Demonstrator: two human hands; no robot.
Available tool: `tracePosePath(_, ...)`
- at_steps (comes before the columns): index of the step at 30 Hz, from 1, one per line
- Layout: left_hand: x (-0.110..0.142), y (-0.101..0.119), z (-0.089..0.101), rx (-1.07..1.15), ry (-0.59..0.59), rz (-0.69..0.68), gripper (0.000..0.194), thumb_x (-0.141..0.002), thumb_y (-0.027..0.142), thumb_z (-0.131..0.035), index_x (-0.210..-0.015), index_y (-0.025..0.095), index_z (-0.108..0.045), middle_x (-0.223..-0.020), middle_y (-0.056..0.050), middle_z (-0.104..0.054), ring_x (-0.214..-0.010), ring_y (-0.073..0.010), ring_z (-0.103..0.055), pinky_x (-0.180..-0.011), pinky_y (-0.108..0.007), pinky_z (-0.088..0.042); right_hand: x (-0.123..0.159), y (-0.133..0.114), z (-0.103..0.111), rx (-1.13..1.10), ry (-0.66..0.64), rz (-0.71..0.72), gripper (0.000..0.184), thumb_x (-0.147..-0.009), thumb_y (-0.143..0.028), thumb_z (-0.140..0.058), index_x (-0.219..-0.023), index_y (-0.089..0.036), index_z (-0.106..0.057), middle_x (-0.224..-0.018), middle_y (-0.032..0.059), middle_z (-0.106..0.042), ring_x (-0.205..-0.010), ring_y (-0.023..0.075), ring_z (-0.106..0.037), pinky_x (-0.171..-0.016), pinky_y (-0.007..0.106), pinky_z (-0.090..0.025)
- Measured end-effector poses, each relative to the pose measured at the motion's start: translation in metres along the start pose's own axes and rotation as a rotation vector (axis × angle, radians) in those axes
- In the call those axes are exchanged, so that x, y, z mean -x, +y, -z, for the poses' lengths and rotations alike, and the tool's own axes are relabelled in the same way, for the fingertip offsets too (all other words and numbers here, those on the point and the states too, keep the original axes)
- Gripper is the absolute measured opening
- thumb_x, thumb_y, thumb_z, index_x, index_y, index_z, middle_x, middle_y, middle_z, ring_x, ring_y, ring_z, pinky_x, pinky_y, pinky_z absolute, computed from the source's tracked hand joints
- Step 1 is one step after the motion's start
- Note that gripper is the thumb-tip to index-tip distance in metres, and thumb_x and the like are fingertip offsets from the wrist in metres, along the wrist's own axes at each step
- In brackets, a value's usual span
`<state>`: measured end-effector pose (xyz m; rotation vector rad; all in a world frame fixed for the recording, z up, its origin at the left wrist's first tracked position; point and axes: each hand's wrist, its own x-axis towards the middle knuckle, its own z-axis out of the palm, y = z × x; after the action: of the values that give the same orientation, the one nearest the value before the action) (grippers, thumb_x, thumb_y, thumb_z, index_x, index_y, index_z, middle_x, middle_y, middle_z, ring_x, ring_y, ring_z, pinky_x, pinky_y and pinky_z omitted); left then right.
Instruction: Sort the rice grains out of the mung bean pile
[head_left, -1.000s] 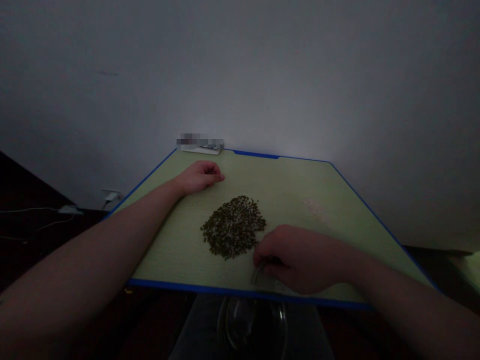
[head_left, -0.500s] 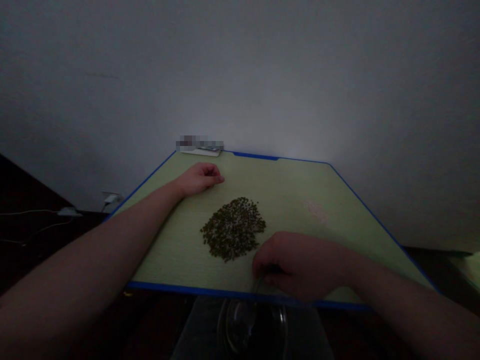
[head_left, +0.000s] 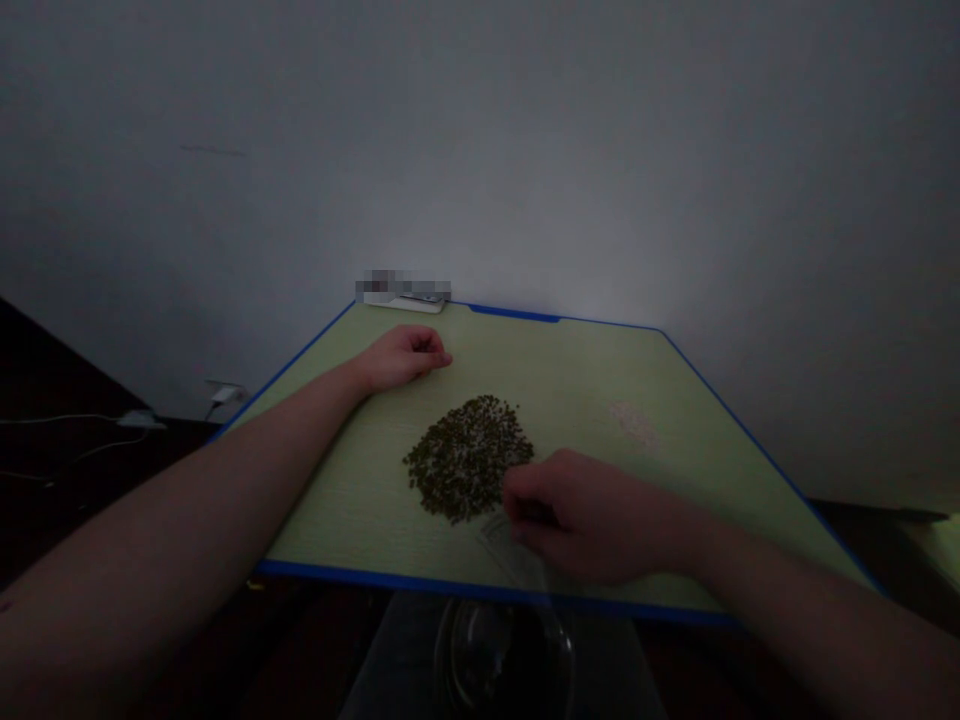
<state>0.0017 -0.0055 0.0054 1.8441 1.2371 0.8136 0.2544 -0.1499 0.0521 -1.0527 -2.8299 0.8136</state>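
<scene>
A right hand [head_left: 589, 525] pinches a clear plastic piece [head_left: 510, 550] just beside a pile of green beans [head_left: 466, 460] on a green board [head_left: 570, 380], where a slip could scatter them, while the slack left hand [head_left: 401, 358] rests empty.

A green board with a blue edge [head_left: 600, 360] is lying across the lower middle of the frame, with a pale powdery patch [head_left: 634, 423] showing toward its right. A white object [head_left: 405, 303], partly blurred, is sitting at its far edge against a grey wall [head_left: 480, 150], while a white cable [head_left: 67, 419] is trailing along the dark left side, below a wall plug [head_left: 225, 394].
</scene>
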Motion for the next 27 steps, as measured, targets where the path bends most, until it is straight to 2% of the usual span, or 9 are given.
tracePosePath(6, -0.001, -0.002, 0.0, 0.009, -0.002, 0.007, 0.026, -0.068, 0.037, -0.067, -0.067, 0.016, -0.052, -0.05, 0.006, -0.045, -0.043, -0.0059, -0.038, -0.044, -0.021, -0.029, -0.005, -0.003, -0.008, -0.051, 0.056, -0.018, 0.006, -0.075, -0.013, -0.051, -0.073, -0.017, -0.054, -0.059, -0.0041, -0.052, -0.052, 0.0076, -0.041, -0.049, 0.021, -0.024)
tracePosePath(11, -0.001, -0.002, 0.0, -0.002, -0.001, 0.005, 0.024, -0.068, 0.036, -0.066, -0.068, 0.016, -0.053, -0.05, 0.006, -0.046, -0.043, -0.0056, -0.038, -0.045, -0.021, -0.029, -0.004, -0.002, -0.007, -0.046, 0.044, -0.072, 0.009, -0.071, -0.011, -0.049, -0.071, -0.018, -0.054, -0.056, -0.0044, -0.05, -0.05, 0.0076, -0.039, -0.047, 0.021, -0.023)
tracePosePath(17, -0.001, -0.003, 0.0, -0.008, 0.001, 0.001, 0.025, -0.068, 0.038, -0.066, -0.067, 0.016, -0.052, -0.049, 0.006, -0.046, -0.043, -0.0057, -0.039, -0.044, -0.021, -0.029, 0.001, 0.001, 0.005, -0.055, -0.05, -0.146, 0.009, -0.07, -0.011, -0.05, -0.072, -0.018, -0.056, -0.059, -0.0032, -0.052, -0.053, 0.0088, -0.044, -0.048, 0.021, -0.027)
tracePosePath(27, 0.0, 0.001, 0.0, -0.012, -0.007, 0.005, 0.024, -0.069, 0.036, -0.066, -0.067, 0.016, -0.052, -0.049, 0.006, -0.046, -0.043, -0.0056, -0.039, -0.044, -0.021, -0.029, 0.004, 0.004, 0.008, -0.012, -0.141, -0.14, 0.01, -0.07, -0.012, -0.053, -0.076, -0.019, -0.058, -0.063, -0.0026, -0.056, -0.055, 0.0097, -0.046, -0.048, 0.02, -0.028)
